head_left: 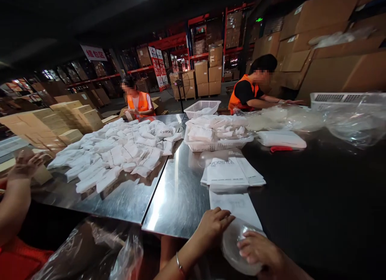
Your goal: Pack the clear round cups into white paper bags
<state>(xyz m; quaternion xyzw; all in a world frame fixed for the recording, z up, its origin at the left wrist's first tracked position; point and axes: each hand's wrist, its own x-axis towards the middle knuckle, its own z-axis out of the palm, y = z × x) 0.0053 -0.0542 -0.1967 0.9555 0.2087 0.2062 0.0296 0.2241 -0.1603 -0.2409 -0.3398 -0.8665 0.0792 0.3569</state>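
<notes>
Warehouse counter (177,199) already carries heaps of packed white pouches (120,155), while both hands' fingers (221,219) pinch one clear bag (238,248), unfinished.

Near edge, the left hand (212,223) and right hand (256,248) press a clear, glossy plastic dome (233,241), smooth and see-through; under it a matt white paper bag (237,205); the table (177,195) is brushed steel, mirror-bright on the left; far left, soft white packets (120,151) in crinkly film; a white plastic lattice basket (218,145); matt brown cardboard boxes (208,77) beyond
</notes>
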